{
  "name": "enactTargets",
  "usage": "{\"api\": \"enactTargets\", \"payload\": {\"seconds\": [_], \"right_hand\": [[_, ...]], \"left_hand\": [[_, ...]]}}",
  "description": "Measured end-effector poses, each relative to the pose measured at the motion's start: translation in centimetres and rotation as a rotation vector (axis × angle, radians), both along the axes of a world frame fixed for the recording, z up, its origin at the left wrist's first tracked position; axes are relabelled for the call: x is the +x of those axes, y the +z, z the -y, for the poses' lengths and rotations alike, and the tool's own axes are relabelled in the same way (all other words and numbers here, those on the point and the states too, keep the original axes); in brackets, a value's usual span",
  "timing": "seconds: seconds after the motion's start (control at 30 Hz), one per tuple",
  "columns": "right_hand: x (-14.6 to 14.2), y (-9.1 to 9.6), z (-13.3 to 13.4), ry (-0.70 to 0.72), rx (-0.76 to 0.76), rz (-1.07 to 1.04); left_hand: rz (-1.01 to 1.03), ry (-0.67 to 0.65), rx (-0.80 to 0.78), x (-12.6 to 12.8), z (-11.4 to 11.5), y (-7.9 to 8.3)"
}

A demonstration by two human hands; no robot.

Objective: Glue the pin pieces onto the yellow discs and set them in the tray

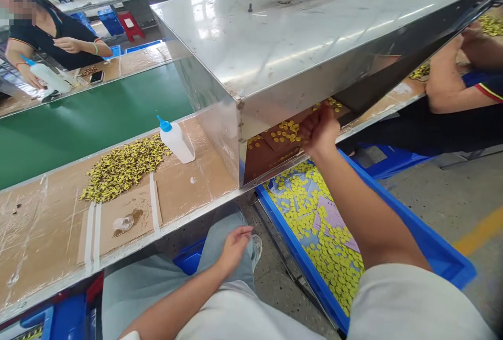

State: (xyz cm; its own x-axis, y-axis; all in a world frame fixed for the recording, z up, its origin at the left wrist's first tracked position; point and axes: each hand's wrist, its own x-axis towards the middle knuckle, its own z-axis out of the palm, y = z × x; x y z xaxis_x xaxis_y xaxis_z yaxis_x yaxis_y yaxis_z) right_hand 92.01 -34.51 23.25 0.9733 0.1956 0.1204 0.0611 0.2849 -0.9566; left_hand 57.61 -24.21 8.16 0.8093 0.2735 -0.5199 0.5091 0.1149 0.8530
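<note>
Left hand (233, 245) lies slack; right hand's (319, 131) grip curls onto discs (285, 131).

No readable text, labels, brands or numbers anywhere in view.

Item 1: desk (39, 230), faced with brown cardboard, with white tape strips (93, 235) across one patch.
Item 2: squeeze bottle (177, 142), white with a blue nozzle, leaning on the desk just beside the steel housing (314, 31).
Item 3: heap of yellow-and-black pieces (123, 167), spread left of the bottle.
Item 4: green belt (90, 114), running behind the desk.
Item 5: person across the belt (58, 36) in a dark top, holding a second bottle (49, 77), with a phone (96, 76) lying near.
Item 6: red stool (131, 24) and blue crates (112, 21), far back.
Item 7: yellow floor line (479, 232), at right.
</note>
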Motion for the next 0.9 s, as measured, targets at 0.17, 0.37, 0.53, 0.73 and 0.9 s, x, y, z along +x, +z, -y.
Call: {"api": "enactTargets", "payload": {"seconds": [0.17, 0.37, 0.53, 0.73, 0.9], "right_hand": [[-14.2, -1.4, 0.7, 0.193, -0.301, 0.446], [-20.1, -2.7, 0.2, 0.232, -0.731, 1.137], [-14.2, -3.4, 1.7, 0.154, -0.609, 1.16], [2.8, -5.3, 4.2, -0.158, -1.346, 0.462], [9.7, -6.4, 4.8, -0.075, -1.484, 0.354]], "left_hand": [[0.102, 0.344, -1.02, 6.2, 4.1, 9.9], [-0.035, 0.698, -1.248, 8.9, 3.8, 13.0], [0.077, 0.569, -1.192, 7.4, 1.8, 11.0], [-0.031, 0.256, -0.971, 2.7, 0.4, 7.7], [-0.136, 0.204, -0.983, 0.0, -0.2, 5.4]]}}
